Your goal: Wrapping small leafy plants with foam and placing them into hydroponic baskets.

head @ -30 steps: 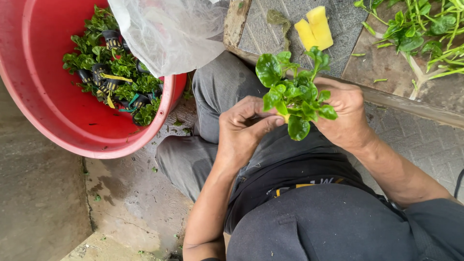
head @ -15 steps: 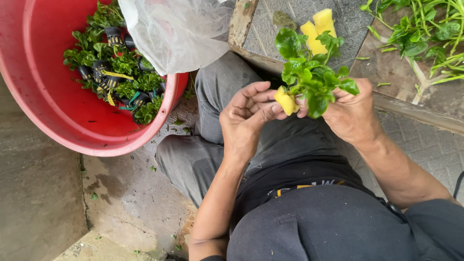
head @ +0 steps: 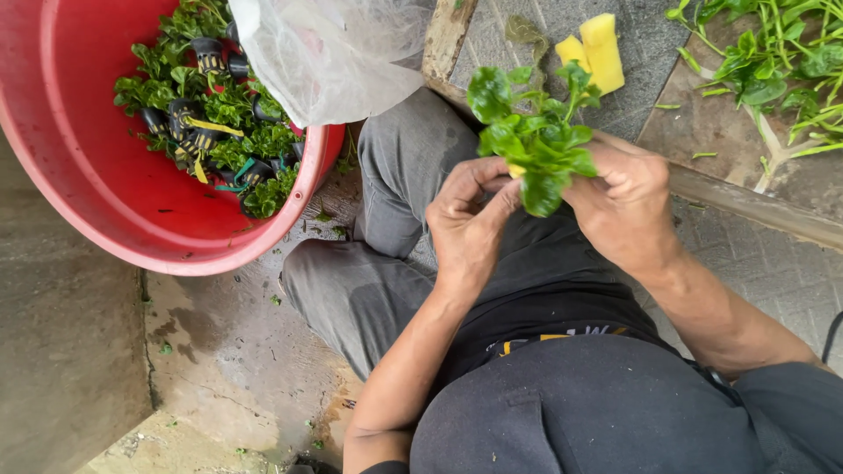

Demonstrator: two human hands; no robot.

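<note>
Leafy green bunch (head: 536,145) held over my lap | right hand (head: 628,206) grips the stems, left hand (head: 470,219) pinches beneath | yellow sponge piece, showing a moment ago, now nearly hidden | red basin (head: 105,211) beside me.

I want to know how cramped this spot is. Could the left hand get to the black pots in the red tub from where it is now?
Probably yes. The left hand is at the leafy bunch, and the red tub sits open on that side. Only the white plastic bag overhangs its rim; most black pots lie uncovered.
</note>
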